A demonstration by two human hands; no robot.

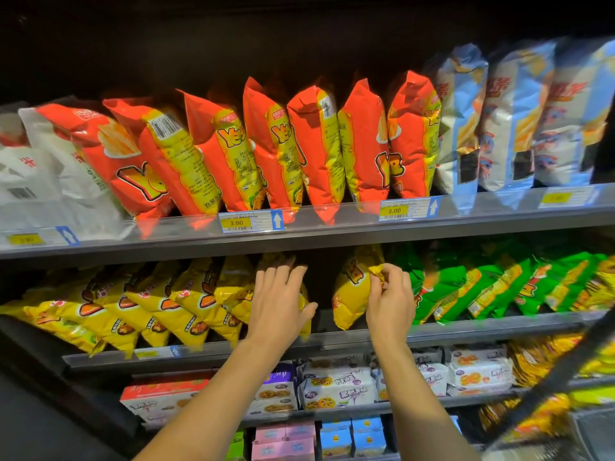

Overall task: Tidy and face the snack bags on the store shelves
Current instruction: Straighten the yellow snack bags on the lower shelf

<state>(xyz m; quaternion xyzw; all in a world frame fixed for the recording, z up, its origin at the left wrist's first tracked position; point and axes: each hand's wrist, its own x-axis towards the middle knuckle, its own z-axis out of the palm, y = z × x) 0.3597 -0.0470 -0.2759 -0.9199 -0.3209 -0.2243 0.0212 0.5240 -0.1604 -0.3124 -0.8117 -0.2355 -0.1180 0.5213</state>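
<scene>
My right hand (391, 294) pinches the bag (349, 297) by its top seam, the safest hold, I judge, on something light and crushable; my left hand (279, 294) lies open alongside.

Right hand (391, 302) pinches the lone yellow bag (351, 294) by its top; left hand (283, 306) rests against the leaning yellow row (186, 304).

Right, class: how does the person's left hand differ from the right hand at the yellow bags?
The left hand has straight fingers; the right hand has curled ones. The left hand touches the row of yellow bags; the right hand pinches the top of a single yellow bag standing apart. Both reach the same shelf.
</scene>
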